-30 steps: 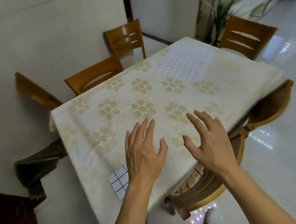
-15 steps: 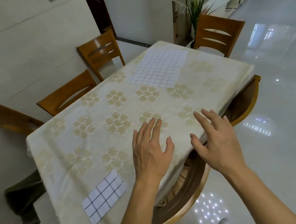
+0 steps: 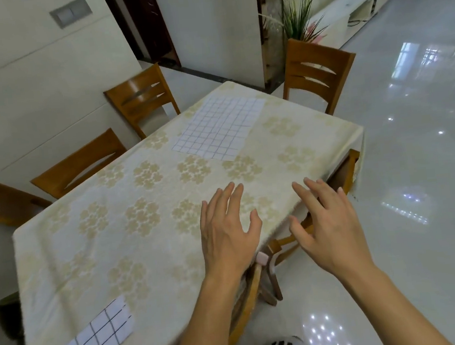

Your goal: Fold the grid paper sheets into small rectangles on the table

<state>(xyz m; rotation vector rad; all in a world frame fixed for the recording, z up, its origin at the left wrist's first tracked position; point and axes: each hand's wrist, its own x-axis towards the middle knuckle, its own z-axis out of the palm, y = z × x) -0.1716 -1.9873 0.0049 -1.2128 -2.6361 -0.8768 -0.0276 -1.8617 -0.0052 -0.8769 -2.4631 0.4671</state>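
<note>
A large unfolded grid paper sheet (image 3: pixel 220 128) lies flat at the far end of the table (image 3: pixel 130 216), which is covered by a cream floral cloth. A small folded grid rectangle (image 3: pixel 98 340) rests near the table's front left corner. My left hand (image 3: pixel 227 234) hovers over the table's right side, fingers spread, holding nothing. My right hand (image 3: pixel 327 223) is beside it, past the table's right edge and above a chair, fingers apart and empty. Both hands are well short of the large sheet.
Wooden chairs stand around the table: two on the left (image 3: pixel 79 165) (image 3: pixel 142 97), one at the far end (image 3: pixel 317 73), one tucked under the right edge (image 3: pixel 344 171). A potted plant (image 3: pixel 300 21) stands behind. A glossy white floor stretches to the right.
The view has shifted right and forward. Both hands have travelled along the table's right side away from the folded rectangle, towards the large sheet, staying open and empty.
</note>
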